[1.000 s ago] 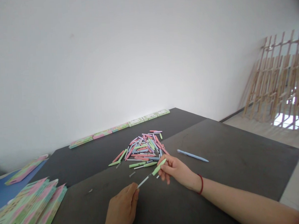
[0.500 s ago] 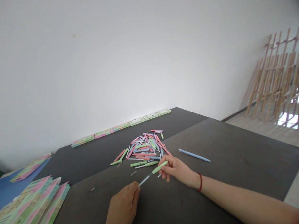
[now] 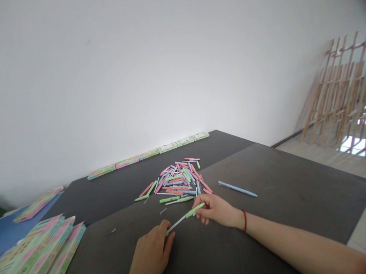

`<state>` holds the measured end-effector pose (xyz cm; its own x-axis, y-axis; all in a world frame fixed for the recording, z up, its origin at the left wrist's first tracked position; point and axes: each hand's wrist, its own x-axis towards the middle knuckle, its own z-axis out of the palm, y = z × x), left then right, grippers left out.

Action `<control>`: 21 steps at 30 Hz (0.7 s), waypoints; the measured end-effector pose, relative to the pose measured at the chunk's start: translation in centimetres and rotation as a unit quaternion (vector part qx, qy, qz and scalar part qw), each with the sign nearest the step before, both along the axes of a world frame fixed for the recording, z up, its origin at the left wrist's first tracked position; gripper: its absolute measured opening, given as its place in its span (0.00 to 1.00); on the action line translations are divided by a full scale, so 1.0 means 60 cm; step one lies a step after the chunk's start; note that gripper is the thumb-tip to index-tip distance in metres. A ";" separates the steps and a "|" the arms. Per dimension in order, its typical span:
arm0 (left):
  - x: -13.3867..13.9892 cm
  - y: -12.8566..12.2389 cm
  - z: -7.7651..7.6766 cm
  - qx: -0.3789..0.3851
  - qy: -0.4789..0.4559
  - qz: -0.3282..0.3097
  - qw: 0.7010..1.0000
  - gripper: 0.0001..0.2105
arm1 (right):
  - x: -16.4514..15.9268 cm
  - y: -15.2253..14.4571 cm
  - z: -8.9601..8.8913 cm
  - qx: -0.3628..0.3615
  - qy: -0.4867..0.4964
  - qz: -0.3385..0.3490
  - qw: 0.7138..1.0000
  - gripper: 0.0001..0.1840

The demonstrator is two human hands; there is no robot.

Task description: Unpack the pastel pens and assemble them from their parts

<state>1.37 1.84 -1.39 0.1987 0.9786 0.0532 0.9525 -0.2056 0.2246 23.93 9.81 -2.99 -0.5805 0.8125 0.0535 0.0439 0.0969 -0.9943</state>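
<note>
In the head view my right hand [image 3: 212, 209] pinches a light green pen barrel [image 3: 194, 209] between thumb and fingers. A thin white refill [image 3: 176, 225] sticks out of the barrel's lower end and slants down to my left hand [image 3: 152, 249]. The left thumb and fingers are closed on the refill's other end, where a speck of green shows. Just beyond the hands lies a heap of pastel pen parts [image 3: 179, 179], in pink, green, blue and purple, with white refills among them. A blue pen [image 3: 237, 188] rests alone to the right of the heap.
Flat printed boxes [image 3: 128, 162] line the table's wall edge. Stacked printed packs [image 3: 39, 256] fill the near left, beside a blue surface [image 3: 4, 237] with another pack [image 3: 37, 206]. A small clear piece [image 3: 163, 211] lies on the dark table [image 3: 279, 189]. Wooden racks [image 3: 341, 93] stand far right.
The refill's far end has shifted slightly down and left with my left fingers, and a bit of green now shows there. The green barrel has tilted a little and sits slightly lower.
</note>
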 end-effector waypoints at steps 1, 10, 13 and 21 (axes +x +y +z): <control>0.000 -0.001 0.002 -0.003 -0.020 0.006 1.000 0.05 | 0.002 0.001 0.003 0.008 -0.015 -0.004 1.000 0.07; -0.039 0.006 -0.008 0.022 -0.111 -0.055 0.992 0.08 | 0.022 -0.012 0.046 0.222 -0.120 0.006 0.968 0.07; -0.044 0.010 -0.014 0.038 -0.062 -0.051 0.996 0.10 | 0.022 -0.018 0.046 0.290 -0.160 -0.001 0.944 0.08; -0.029 0.010 -0.006 -0.027 0.005 -0.024 0.999 0.12 | 0.016 -0.007 0.008 0.195 -0.174 0.008 0.965 0.05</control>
